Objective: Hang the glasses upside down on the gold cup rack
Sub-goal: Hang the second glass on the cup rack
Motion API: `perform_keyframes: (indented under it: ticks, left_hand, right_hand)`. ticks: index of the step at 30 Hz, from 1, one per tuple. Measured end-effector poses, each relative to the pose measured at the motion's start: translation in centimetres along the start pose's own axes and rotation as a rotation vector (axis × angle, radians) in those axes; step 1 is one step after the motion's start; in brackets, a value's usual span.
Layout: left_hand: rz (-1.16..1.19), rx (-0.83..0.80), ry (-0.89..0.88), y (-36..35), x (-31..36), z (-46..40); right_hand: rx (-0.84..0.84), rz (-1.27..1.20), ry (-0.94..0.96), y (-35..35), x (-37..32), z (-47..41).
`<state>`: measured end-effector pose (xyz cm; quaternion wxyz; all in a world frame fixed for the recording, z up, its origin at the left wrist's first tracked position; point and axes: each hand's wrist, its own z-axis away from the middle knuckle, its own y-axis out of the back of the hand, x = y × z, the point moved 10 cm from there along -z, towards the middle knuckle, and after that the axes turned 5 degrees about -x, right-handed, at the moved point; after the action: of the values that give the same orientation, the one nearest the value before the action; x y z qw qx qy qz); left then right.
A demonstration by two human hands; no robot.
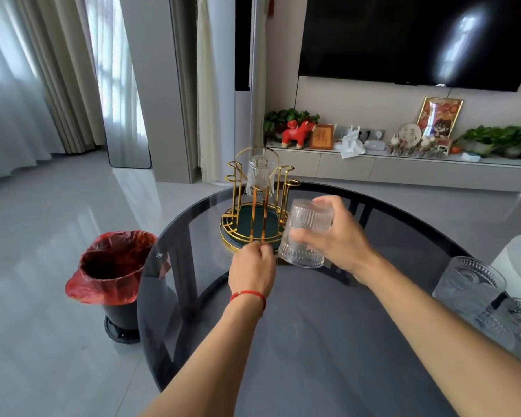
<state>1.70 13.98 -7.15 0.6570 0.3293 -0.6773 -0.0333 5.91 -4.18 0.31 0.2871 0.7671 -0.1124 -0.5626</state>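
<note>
The ribbed clear glass [309, 233], inverted with its long axis slightly tilted, sits at frame centre in the right hand [337, 236], whose fingers wrap it, just right of the gold wire cup rack [254, 203]. The left hand [253, 267], nearer the rack, pinches its base rim. One glass [259, 176] hangs there already; three patterned glasses [469, 284] wait lower right.

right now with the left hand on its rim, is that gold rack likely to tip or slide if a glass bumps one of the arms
Probably some of both. The gold cup rack is thin wire with tall arms, and one hung glass sits high, so a bump up there may rock it. The smooth table looks glossy, so sliding seems likely. The left hand at the base rim should steady it.
</note>
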Motion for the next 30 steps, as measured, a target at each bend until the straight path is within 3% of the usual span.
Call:
perform_keyframes:
  ticks: [6, 12, 21, 30]
  left_hand:
    - [-0.378, -0.046, -0.240, -1.6, -0.4, -0.7]
    - [-0.397, -0.094, -0.265, -2.0, -0.5, -0.8]
    - [-0.400, -0.106, -0.189, -2.3, -1.3, -2.3]
    - [-0.396, -0.142, -0.162, -2.4, -1.8, -2.7]
  right_hand:
    - [0.094, -0.305, 0.061, 1.2, -4.9, -4.0]
    - [0.210, -0.383, 0.170, 1.9, -11.6, -11.1]
    - [0.227, -0.026, 0.194, -1.0, -14.3, -21.4]
    - [0.048, 0.332, 0.067, -5.5, -12.7, -24.8]
